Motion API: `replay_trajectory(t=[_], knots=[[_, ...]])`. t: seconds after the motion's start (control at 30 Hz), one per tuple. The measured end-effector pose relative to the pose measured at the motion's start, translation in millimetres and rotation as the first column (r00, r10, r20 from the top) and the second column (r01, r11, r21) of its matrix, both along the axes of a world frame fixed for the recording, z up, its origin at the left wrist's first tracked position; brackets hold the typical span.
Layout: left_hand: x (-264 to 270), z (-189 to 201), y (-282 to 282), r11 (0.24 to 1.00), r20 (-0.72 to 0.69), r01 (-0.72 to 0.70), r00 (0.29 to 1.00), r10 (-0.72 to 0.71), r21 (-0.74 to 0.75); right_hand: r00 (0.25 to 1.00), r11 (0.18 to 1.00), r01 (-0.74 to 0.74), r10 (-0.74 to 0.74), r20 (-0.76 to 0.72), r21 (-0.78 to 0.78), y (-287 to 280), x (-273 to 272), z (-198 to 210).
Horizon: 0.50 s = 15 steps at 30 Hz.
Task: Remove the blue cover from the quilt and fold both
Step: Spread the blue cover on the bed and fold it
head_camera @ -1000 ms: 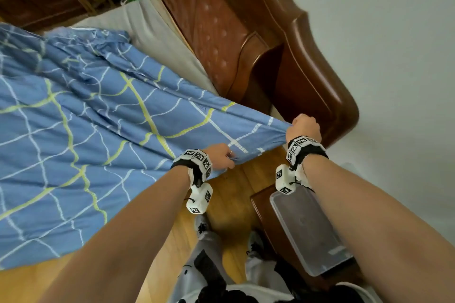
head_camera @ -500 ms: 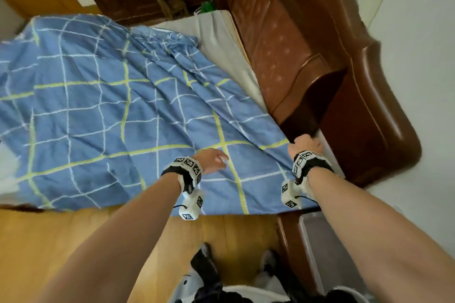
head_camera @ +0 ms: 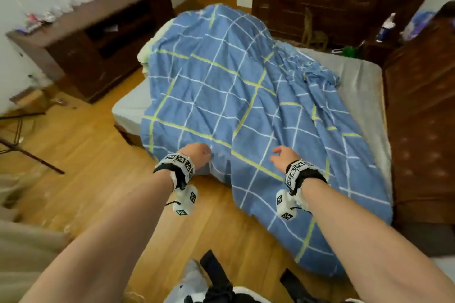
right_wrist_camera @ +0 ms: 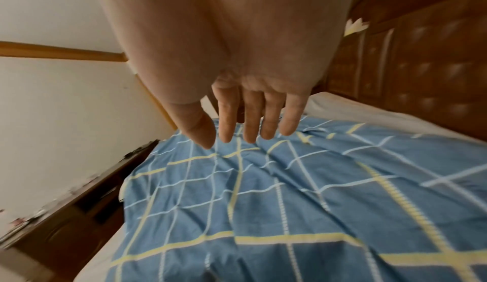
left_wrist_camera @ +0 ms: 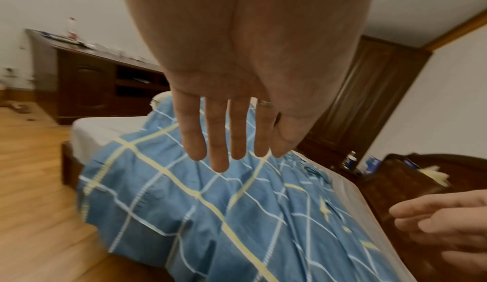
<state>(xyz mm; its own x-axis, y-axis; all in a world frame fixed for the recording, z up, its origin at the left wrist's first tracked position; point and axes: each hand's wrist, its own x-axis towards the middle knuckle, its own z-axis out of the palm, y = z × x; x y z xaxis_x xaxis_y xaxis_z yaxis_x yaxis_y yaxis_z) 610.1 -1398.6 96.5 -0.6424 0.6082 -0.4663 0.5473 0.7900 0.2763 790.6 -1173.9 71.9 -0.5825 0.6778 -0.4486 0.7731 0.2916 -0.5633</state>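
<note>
At far left, a dark brown wooden cabinet (head_camera: 98, 39) is standing against the wall. The left hand (head_camera: 197, 157) is hovering over the near edge of the blue cover with white and yellow-green grid lines (head_camera: 246, 106), fingers (left_wrist_camera: 216, 140) straight and holding nothing. The cover is lying rumpled across the grey mattress (head_camera: 362, 81), its near edge hanging toward the wooden plank floor (head_camera: 98, 179). The right hand (head_camera: 283, 155) is hovering above the cover just right of the left hand, fingers (right_wrist_camera: 250, 120) extended, empty. A brown padded headboard (head_camera: 423, 106) is standing at far right.

One blue cover (head_camera: 229, 106) — one bed (head_camera: 364, 86) — two hands.
</note>
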Motion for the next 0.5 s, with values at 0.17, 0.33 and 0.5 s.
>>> replay_trajectory(t=[0.17,0.33,0.5], knots=[[-129.4,11.0,-110.2,0.988,-0.003,-0.15,0.989,0.15,0.034,0.984,0.984,-0.177,0.177,0.016,-0.007,-89.4,-159.1,0.4],[-237.8,12.6,-189.1,0.96,-0.03,-0.257,0.965,0.262,0.113,0.941,0.941,-0.337,0.338,0.032,-0.036,-160.0,-299.1,-4.1],[-335.9,-9.8,-225.3,0.94,-0.026,-0.334,0.941,0.336,0.07,0.884,0.886,-0.46,0.463,0.065,-0.062,-196.8,-423.2,-40.7]])
